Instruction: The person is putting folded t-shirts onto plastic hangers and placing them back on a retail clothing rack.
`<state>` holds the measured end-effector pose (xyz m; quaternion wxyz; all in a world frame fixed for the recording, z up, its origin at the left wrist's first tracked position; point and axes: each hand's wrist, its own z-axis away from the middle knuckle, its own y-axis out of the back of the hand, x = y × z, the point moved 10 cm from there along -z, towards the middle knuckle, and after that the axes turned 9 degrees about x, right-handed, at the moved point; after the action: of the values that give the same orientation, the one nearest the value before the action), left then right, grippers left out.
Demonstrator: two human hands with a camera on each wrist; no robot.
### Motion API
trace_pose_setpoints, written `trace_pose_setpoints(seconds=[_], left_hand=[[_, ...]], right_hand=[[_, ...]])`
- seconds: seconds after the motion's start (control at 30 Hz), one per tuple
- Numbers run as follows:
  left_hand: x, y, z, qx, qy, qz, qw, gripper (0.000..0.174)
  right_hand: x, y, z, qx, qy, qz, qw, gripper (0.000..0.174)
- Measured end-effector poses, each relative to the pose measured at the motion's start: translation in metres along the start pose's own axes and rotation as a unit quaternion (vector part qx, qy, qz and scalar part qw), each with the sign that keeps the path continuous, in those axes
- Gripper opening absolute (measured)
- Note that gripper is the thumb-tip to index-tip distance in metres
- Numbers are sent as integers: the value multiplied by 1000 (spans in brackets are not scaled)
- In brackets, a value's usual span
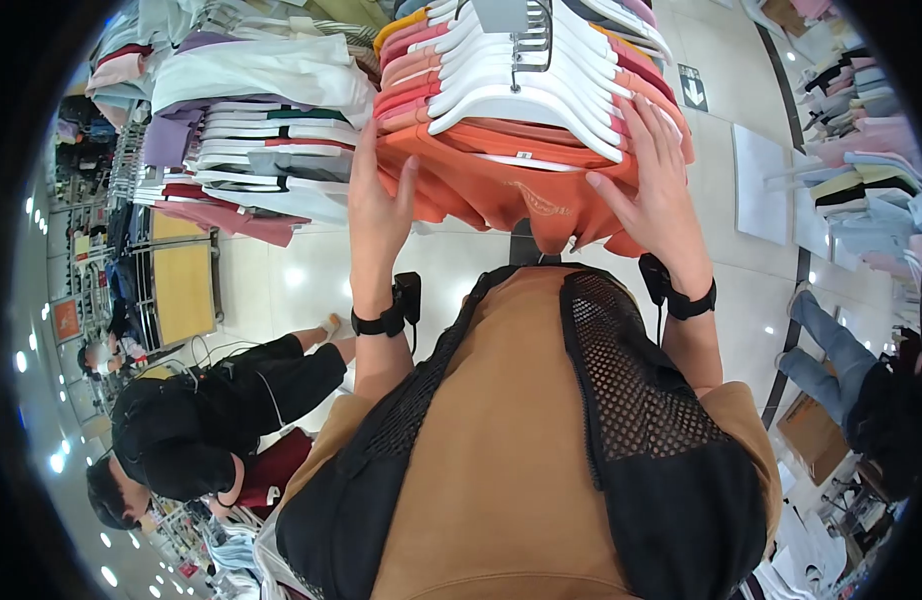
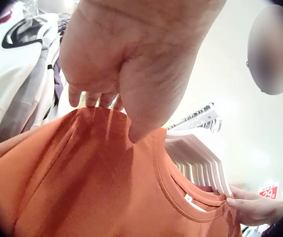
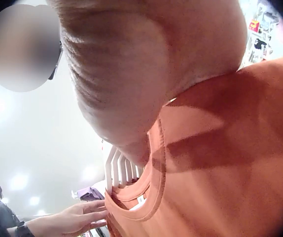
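An orange T-shirt (image 1: 451, 180) with a round neck and a small pale print hangs at the near end of a row of white hangers (image 1: 526, 100). My left hand (image 1: 379, 205) holds its left shoulder, thumb in front and fingers behind the cloth, as the left wrist view shows. At the other shoulder, my right hand (image 1: 666, 195) has its thumb on the front near the collar and its fingers reaching over the top. A white bar and a small neck label (image 2: 188, 198) show inside the neckline. More red and orange garments hang behind the T-shirt.
White and grey tops (image 1: 271, 150) hang close on the left. On the right stand a white panel (image 1: 761, 185) and another rack of folded and hanging clothes (image 1: 861, 190). A person in black (image 1: 191, 420) is at lower left, and another person's jeans (image 1: 831, 345) show at right.
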<state>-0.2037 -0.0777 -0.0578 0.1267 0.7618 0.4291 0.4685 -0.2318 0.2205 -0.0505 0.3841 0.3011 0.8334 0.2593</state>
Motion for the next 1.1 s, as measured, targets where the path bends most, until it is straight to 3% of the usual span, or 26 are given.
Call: trace_pose_setpoints(seconds=[0.17, 0.23, 0.3, 0.33, 0.4, 0.43, 0.5, 0.73, 0.9, 1.1], left_hand=[[-2, 7, 24, -7, -9, -5, 1000, 67], [-3, 12, 35, -18, -6, 16, 1000, 70], [-24, 6, 63, -124, 120, 51, 984, 67], [-28, 11, 73, -119, 117, 57, 984, 67], [-54, -1, 111, -241, 158, -37, 957, 64], [-53, 2, 118, -237, 151, -30, 959, 64], [-57, -5, 148, -318, 196, -32, 927, 61], [-42, -16, 195, -331, 242, -6, 912, 61], [-31, -43, 222, -350, 189, 13, 917, 62], [-20, -47, 226, -348, 175, 26, 921, 63]], right_hand=[[14, 2, 3, 1, -28, -87, 996, 80], [16, 8, 2, 22, 11, -71, 997, 83], [18, 7, 3, 19, 13, -51, 998, 84], [20, 7, 3, 16, 8, -37, 999, 84], [18, 9, 7, 24, 11, -36, 999, 86], [19, 9, 10, 19, 9, -36, 999, 86], [19, 10, 17, -3, -12, -44, 999, 85], [14, 26, 66, -57, -53, -37, 996, 82], [6, 51, 101, -78, -77, -53, 993, 76], [10, 61, 127, -67, -100, -82, 989, 55]])
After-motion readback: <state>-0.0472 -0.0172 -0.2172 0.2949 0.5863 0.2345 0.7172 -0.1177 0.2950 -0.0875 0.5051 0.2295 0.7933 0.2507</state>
